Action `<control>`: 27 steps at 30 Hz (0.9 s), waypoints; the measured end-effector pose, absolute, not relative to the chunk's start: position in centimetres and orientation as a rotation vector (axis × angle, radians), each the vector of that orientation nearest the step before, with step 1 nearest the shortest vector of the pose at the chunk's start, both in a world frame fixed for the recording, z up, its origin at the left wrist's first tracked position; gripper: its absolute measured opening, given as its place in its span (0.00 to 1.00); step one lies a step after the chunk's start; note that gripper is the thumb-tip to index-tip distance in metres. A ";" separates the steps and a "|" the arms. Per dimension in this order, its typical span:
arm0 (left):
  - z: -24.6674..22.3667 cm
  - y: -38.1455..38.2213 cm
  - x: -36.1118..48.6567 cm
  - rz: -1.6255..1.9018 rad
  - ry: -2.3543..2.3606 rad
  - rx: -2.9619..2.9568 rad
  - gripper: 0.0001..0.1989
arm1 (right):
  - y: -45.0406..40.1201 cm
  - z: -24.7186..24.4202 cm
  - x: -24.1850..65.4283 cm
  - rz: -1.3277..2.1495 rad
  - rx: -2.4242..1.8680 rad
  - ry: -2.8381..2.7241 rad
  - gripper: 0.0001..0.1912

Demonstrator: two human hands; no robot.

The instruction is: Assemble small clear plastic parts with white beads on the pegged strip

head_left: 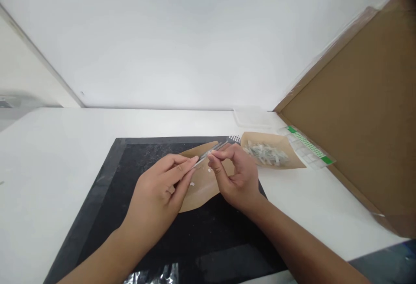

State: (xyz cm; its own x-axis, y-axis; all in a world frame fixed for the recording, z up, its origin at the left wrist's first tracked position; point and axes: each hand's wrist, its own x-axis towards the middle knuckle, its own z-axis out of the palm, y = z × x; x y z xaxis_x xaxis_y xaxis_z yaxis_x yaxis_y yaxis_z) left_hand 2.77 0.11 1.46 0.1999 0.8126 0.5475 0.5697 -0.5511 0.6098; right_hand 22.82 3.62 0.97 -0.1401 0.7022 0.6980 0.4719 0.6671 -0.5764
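My left hand (162,184) pinches a thin, shiny grey-and-clear strip (203,156) between thumb and fingers. The strip slants up to the right, above a piece of brown paper (203,188); its exact kind is not clear. At the strip's lower side, the thumb and forefinger of my right hand (235,171) are pressed together. Whether they grip the strip or a tiny piece on it is too small to tell. A few small white bits (192,184) lie on the paper, which rests on a black mat (130,197).
Right of the mat, a brown paper tray (295,160) holds a heap of small clear pieces (268,154). Beside it lies a clear plastic sheet with a green grid strip (310,145). A translucent lid-like piece (253,118) is behind. Cardboard (357,115) walls the right side.
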 end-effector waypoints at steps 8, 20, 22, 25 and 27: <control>2.0 0.2 2.4 1.167 1.463 1.847 0.22 | 3.7 0.9 22.7 0.274 -0.945 -1.805 0.06; 2.3 -0.3 2.7 1.045 1.234 1.635 0.14 | 4.2 0.6 22.6 -0.126 -1.019 -1.936 0.11; 2.2 -0.3 2.7 1.012 1.227 1.595 0.14 | 4.4 0.6 22.4 -0.057 -0.972 -1.927 0.10; 2.4 -0.2 2.4 0.946 1.228 1.634 0.17 | 4.3 0.8 22.2 -0.039 -0.968 -1.965 0.10; 2.5 0.0 2.3 0.937 1.229 1.701 0.16 | 4.1 0.9 22.2 -0.029 -0.981 -1.995 0.11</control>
State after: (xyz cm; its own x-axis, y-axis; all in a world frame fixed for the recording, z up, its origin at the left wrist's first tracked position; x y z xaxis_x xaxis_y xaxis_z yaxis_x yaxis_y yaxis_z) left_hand 2.27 -0.03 2.48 0.2472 0.9635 0.1031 0.3548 -0.1890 0.9157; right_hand 22.20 4.11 0.94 -0.2945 0.6262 0.7219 0.6467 0.6868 -0.3319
